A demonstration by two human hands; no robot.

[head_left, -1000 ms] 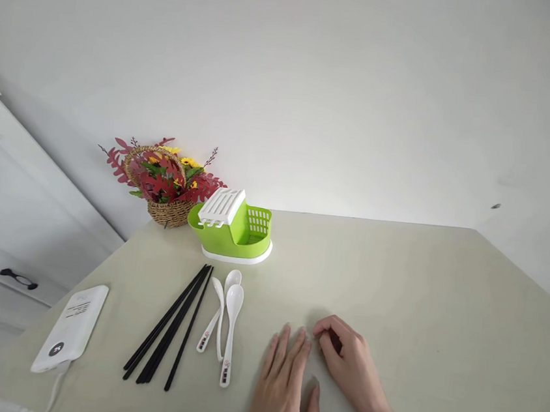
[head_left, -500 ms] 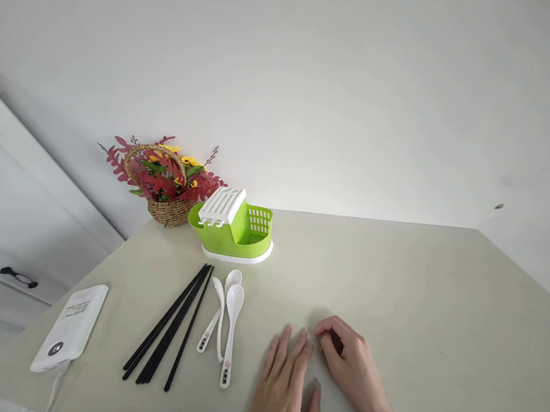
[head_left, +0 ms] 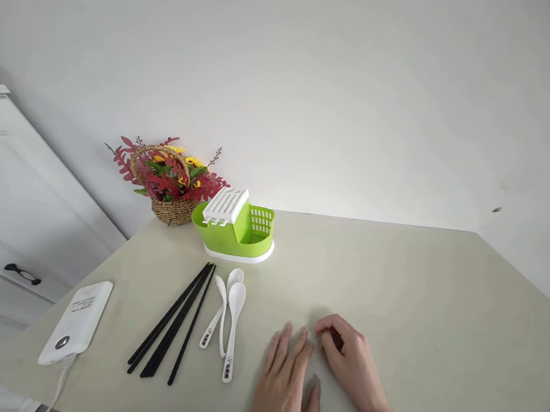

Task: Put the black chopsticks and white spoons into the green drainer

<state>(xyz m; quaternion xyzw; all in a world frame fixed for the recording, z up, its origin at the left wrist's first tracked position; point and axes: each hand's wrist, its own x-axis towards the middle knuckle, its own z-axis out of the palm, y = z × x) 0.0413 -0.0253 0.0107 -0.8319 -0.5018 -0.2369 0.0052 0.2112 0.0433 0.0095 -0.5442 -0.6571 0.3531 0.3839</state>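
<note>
My left hand lies flat on the table, palm down, fingers stretched out and thumb apart. Just to its right, my right hand rests on its side with the fingers curled in toward the thumb; nothing shows in the shadowed gap. Nearest to my left hand is a white spoon with a marked handle. Two more white spoons lie beside it, partly overlapping. Several black chopsticks are spread in a loose bunch farther left. Neither hand touches the utensils.
Behind the utensils stands a green utensil caddy with a white slotted top and base. A wicker basket of artificial flowers is by the wall. At the left edge lies a white power bank with a cable, near a white cabinet.
The view has shifted slightly, so the table items appear a little farther right. Both hands keep the same pose and place.
</note>
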